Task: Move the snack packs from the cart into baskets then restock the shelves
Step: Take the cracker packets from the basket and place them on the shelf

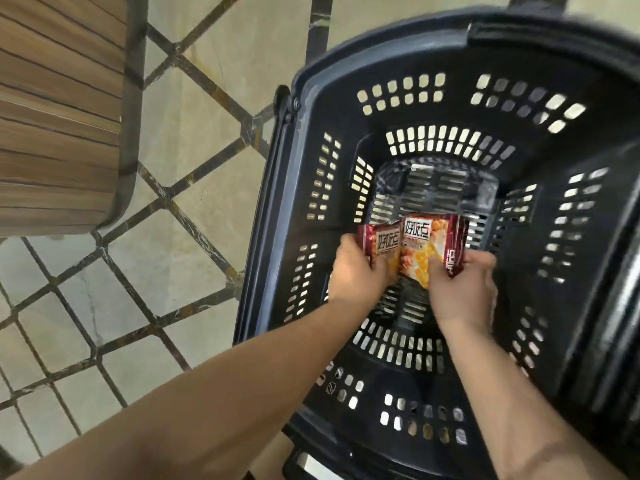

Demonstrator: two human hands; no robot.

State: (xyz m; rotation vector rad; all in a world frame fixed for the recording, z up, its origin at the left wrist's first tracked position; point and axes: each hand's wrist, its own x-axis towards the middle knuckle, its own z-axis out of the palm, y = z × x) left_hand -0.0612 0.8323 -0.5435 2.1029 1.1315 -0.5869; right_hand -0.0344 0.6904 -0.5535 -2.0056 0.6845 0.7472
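Both my hands reach down into a deep black plastic basket with slotted walls. My left hand grips a red snack pack with an orange cracker picture. My right hand grips more red snack packs of the same kind, with at least one further pack edge showing at its right side. The packs are side by side, held low inside the basket above its slotted floor. How many packs the right hand holds is unclear.
The basket stands on a beige tiled floor with dark diamond lines. A wooden slatted surface with a dark frame fills the upper left. A black handle bar crosses the basket's far rim.
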